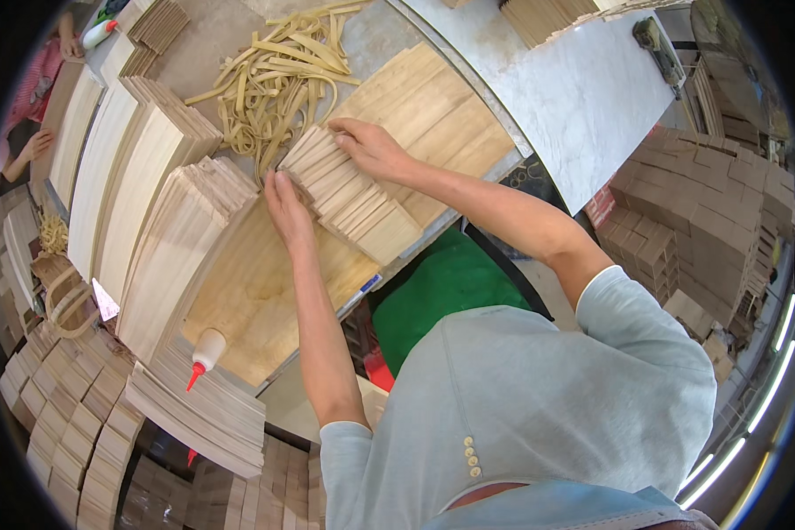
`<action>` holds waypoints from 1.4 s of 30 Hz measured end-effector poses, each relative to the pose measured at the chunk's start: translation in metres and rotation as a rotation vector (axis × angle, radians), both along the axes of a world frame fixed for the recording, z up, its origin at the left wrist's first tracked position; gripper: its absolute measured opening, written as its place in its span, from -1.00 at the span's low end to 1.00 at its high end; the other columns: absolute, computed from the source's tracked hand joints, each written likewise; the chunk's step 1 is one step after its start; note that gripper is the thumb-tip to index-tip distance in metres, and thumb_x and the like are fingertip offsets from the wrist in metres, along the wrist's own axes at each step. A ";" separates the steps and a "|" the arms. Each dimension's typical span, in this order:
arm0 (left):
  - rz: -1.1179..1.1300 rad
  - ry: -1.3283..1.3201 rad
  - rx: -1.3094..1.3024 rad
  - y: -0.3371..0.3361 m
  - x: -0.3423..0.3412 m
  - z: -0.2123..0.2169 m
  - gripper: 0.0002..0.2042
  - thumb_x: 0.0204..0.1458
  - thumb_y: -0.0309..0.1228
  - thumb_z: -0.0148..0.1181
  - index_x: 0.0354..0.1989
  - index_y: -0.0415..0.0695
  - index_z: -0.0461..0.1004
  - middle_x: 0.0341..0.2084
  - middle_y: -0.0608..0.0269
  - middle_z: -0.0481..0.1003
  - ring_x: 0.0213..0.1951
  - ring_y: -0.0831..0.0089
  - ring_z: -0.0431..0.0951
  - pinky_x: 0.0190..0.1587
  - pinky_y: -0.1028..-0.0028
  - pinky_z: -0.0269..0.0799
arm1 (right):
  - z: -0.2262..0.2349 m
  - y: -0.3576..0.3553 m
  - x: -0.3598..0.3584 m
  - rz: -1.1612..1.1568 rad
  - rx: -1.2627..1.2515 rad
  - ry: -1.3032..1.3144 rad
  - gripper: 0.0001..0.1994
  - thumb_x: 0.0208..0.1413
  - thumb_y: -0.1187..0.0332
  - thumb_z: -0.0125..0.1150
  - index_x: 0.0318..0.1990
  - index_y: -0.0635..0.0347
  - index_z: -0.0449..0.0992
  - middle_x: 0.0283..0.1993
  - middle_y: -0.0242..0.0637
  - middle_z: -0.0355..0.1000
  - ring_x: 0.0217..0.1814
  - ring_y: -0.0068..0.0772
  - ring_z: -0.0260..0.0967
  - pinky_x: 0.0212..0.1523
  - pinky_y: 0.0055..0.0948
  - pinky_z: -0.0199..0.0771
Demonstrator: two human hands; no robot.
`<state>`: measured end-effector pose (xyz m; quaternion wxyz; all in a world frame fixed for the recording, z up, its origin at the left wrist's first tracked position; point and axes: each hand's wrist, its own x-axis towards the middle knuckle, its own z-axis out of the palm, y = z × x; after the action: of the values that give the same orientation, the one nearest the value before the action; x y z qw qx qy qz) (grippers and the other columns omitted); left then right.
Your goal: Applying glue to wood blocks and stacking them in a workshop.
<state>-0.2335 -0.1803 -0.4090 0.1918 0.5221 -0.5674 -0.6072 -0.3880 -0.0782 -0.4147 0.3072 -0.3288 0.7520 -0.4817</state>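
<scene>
Pale shirt (548,397); left hand (287,210) nearly flat, right hand (369,152) loosely curled; both hands against wooden slats (343,193).

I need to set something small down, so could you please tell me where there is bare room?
The wooden surface is bare between the right hand and white tabletop, itself largely bare, and between the left forearm, tall wood stacks and bottle. Slats crowd the space between right and left hand; yellow bands, beyond.
</scene>
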 end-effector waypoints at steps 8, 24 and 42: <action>-0.068 0.028 -0.118 -0.002 0.004 -0.017 -0.48 0.25 -0.20 -0.02 0.26 -0.31 0.20 0.21 -0.05 0.27 0.22 0.21 0.28 0.24 0.37 0.16 | 0.005 -0.003 0.000 0.039 0.009 -0.007 -0.63 0.17 0.44 -0.01 0.13 0.34 0.36 0.06 0.07 0.40 0.13 -0.01 0.34 0.14 -0.25 0.31; -0.030 0.024 -0.144 0.007 0.004 -0.007 -0.61 0.18 -0.44 0.08 0.18 -0.26 0.29 0.08 0.03 0.30 0.08 0.28 0.38 0.14 0.36 0.30 | 0.001 -0.001 -0.002 0.053 0.021 -0.021 -0.68 0.14 0.46 0.02 0.05 0.31 0.44 0.00 0.06 0.44 0.07 0.02 0.38 0.09 -0.21 0.35; -0.028 -0.032 -0.019 0.084 0.052 0.032 -0.37 0.27 -0.31 -0.05 0.37 -0.36 -0.16 0.34 -0.23 -0.02 0.37 0.12 0.03 0.35 0.28 -0.04 | 0.001 0.065 0.005 -0.007 0.026 -0.113 -0.61 0.21 0.36 -0.01 0.14 0.38 0.34 0.08 0.05 0.41 0.15 -0.08 0.36 0.17 -0.30 0.31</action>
<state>-0.1820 -0.0964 -0.3768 0.1792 0.5220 -0.5834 -0.5959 -0.3834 -0.0128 -0.4135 0.3516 -0.2947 0.7407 -0.4908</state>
